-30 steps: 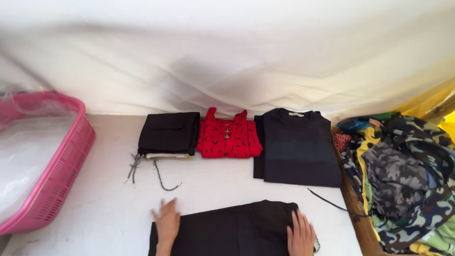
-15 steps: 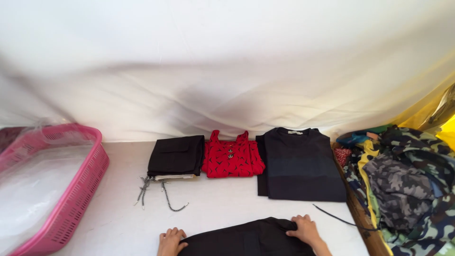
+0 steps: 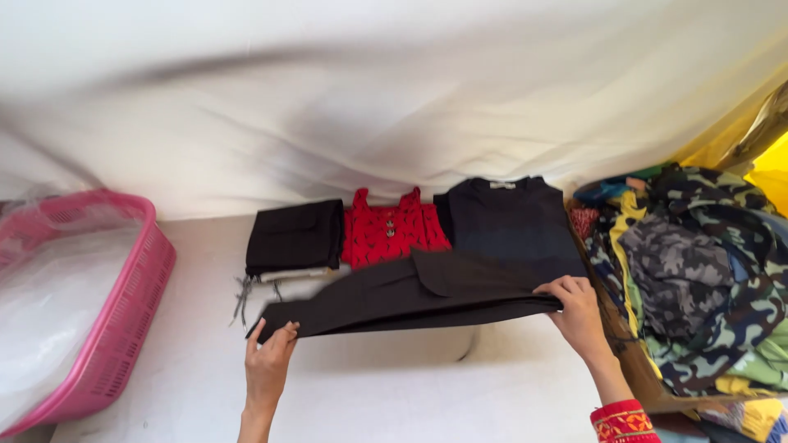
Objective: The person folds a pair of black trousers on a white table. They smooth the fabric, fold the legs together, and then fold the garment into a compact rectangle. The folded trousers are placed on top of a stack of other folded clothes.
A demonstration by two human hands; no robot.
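Both hands, left hand (image 3: 269,361) and right hand (image 3: 577,305), pinch the ends of a folded black garment (image 3: 410,297), probably trousers, lifted above the white counter (image 3: 427,394). Its loose flap could unfold while it hangs, spoiling the fold near the red top (image 3: 390,232).

Your right hand (image 3: 579,316) wears a red cuff with patterned embroidered trim; your left hand (image 3: 268,369) and forearm are bare.

A single head-worn view looks forward and down across the white surface (image 3: 427,402) toward the draped white sheet (image 3: 394,90) at the far side. It sits close, above both hands at the near edge; no second view shares the scene.
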